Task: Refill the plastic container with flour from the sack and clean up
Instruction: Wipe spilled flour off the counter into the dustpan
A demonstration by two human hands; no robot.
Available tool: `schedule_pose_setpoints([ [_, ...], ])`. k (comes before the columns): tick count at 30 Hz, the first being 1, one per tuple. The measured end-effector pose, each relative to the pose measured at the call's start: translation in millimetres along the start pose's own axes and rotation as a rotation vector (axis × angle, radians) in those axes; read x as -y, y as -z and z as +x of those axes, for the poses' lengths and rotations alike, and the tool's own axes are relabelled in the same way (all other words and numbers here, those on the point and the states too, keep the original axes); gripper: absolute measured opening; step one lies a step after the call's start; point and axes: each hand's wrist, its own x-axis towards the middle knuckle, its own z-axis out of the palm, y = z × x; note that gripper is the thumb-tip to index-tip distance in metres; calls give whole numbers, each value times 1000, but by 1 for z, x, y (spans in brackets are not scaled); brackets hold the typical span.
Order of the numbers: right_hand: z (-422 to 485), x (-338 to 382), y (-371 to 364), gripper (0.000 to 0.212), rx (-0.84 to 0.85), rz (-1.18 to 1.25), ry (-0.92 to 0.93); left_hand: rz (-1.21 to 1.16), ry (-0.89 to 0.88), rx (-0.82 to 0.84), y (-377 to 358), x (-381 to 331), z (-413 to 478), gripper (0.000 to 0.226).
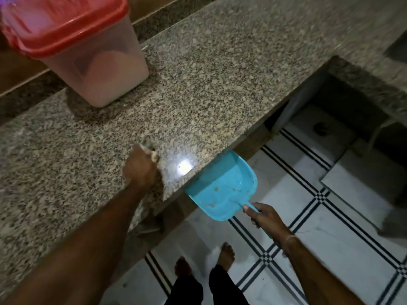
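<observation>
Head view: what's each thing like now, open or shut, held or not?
plastic container, upright on the countertop, red lid on, flour inside.
dustpan, held below the countertop edge, a few crumbs inside.
cloth, bunched on the countertop near its edge.
left hand, grips the cloth.
right hand, grips the dustpan handle.

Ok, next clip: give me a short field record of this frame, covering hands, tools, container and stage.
left hand: grips cloth on counter, near front edge
right hand: holds dustpan by its handle, pan just below counter edge
dustpan contents: a few crumbs
container: on counter, lid on, flour inside
stage: probably wiping residue toward dustpan
</observation>
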Motion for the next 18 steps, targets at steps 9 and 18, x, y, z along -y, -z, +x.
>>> schedule_pose_setpoints([
  [9,23,13,3,27,1,3,26,-184,-339,116,-24,-106,-15,11],
  [18,26,13,38,24,8,-15,-87,-88,-185,-37,-3,-66,124,44],
])
